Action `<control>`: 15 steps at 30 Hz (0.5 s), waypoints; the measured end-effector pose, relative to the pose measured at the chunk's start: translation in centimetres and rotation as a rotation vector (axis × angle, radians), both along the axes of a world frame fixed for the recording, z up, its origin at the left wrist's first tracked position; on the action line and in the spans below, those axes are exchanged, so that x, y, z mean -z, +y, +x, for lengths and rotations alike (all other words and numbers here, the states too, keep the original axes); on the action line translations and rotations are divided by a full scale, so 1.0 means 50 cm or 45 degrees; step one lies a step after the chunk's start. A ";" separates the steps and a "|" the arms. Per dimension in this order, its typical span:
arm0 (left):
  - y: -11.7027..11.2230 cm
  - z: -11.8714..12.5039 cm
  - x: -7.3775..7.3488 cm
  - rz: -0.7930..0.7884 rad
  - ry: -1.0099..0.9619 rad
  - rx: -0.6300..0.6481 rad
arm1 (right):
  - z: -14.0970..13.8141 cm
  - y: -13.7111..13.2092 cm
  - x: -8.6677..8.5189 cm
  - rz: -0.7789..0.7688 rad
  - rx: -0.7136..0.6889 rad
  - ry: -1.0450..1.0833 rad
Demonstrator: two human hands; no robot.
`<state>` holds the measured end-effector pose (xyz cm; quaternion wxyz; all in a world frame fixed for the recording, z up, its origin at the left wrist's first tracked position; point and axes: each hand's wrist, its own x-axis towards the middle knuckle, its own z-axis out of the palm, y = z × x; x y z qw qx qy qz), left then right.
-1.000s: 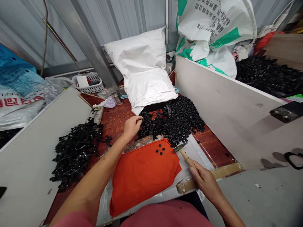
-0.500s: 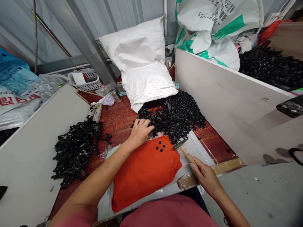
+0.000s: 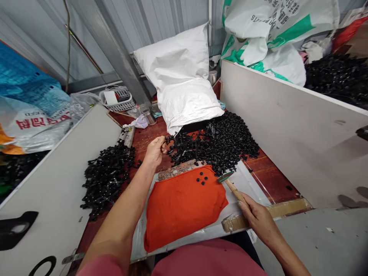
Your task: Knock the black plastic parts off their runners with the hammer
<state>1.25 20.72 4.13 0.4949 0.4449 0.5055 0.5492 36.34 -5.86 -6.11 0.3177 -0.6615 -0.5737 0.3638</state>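
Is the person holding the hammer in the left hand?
No, the right hand grips the hammer, while the fingertips of the left hand are at the black pieces.

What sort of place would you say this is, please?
Probably a small workshop, judging by the hammer in the right hand, the heaps of small black parts and the corrugated metal wall behind.
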 end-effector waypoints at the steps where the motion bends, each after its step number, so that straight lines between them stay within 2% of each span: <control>1: -0.005 -0.007 -0.004 -0.052 -0.110 0.017 | 0.000 0.001 0.001 0.005 0.005 -0.002; 5: -0.057 -0.029 -0.004 -0.104 -0.260 0.122 | -0.002 0.002 0.002 0.038 0.024 0.002; 8: -0.110 -0.039 0.020 -0.095 -0.191 0.251 | -0.001 0.002 -0.001 0.045 0.015 -0.010; 10: -0.138 -0.044 0.041 -0.026 0.077 0.256 | 0.002 0.003 -0.002 0.031 -0.006 -0.031; 13: -0.156 -0.048 0.064 0.138 0.772 0.173 | 0.007 0.005 0.002 -0.001 -0.040 -0.077; 15: -0.156 -0.051 0.068 0.228 1.151 0.127 | 0.009 0.007 0.006 -0.013 -0.053 -0.102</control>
